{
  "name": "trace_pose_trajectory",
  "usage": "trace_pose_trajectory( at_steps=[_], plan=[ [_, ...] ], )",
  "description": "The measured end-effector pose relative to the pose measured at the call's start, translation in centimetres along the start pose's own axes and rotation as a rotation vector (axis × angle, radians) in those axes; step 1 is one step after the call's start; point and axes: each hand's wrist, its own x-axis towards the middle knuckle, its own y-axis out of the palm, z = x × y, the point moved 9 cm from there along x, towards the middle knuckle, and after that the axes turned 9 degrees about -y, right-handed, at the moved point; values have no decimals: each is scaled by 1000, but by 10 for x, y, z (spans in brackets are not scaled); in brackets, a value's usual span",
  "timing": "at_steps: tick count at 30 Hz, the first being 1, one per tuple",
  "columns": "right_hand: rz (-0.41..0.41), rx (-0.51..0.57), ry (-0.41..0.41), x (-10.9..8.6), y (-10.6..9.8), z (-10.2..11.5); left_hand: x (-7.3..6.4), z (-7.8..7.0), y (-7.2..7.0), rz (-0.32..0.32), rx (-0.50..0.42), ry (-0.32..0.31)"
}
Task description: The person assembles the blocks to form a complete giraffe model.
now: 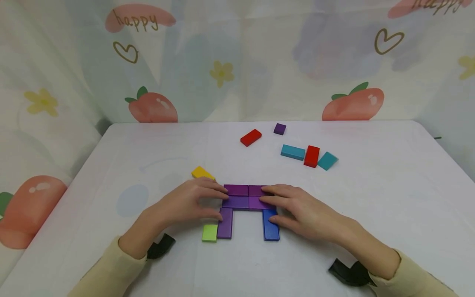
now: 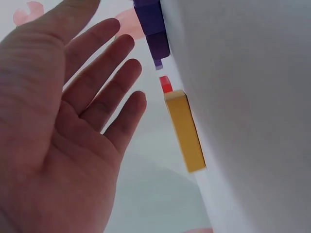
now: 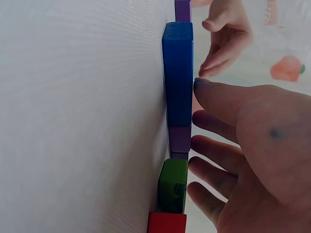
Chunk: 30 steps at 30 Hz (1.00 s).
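Inspector: How are your fingers standing on the left?

Recorder: Your left hand point(image 1: 191, 201) is gripping nothing; its fingers are spreading loosely at the left end of four purple blocks point(image 1: 243, 202), which are lying in two rows on the white table point(image 1: 371, 177).

Inspector: And your right?

Recorder: Your right hand point(image 1: 300, 206) is reaching over the other end, fingers apart and gripping nothing, its thumb lying over the blue block point(image 1: 271, 232). I cannot tell whether every fingertip is touching.

Inspector: Why this placing?

Recorder: You are apparently bracketing the rows from both ends so their edges are sitting flush. The blue block and a fifth purple block point(image 1: 225, 227) are extending toward you like legs. A lime block point(image 1: 209, 233) is lying beside the left leg; a yellow block point(image 1: 202, 172) is lying just beyond your left hand.
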Motion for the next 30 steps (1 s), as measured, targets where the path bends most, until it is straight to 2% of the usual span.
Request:
trace_pose_trajectory(
  at_steps=[7, 11, 17, 23, 30],
  plan=[
    [-11, 0, -8, -1, 0, 1, -30, 5, -2, -7, -33, -73],
    [-8, -1, -9, 0, 0, 1, -48, 4, 1, 3, -24, -83],
    [-13, -9, -17, -1, -1, 2, -61, -2, 7, 30, 9, -88],
    [-20, -11, -30, -1, -1, 2, -68, -11, 8, 10, 49, -25],
    [-14, -9, -26, 0, -1, 2, -76, -26, 11, -25, 69, 99]
  ],
)
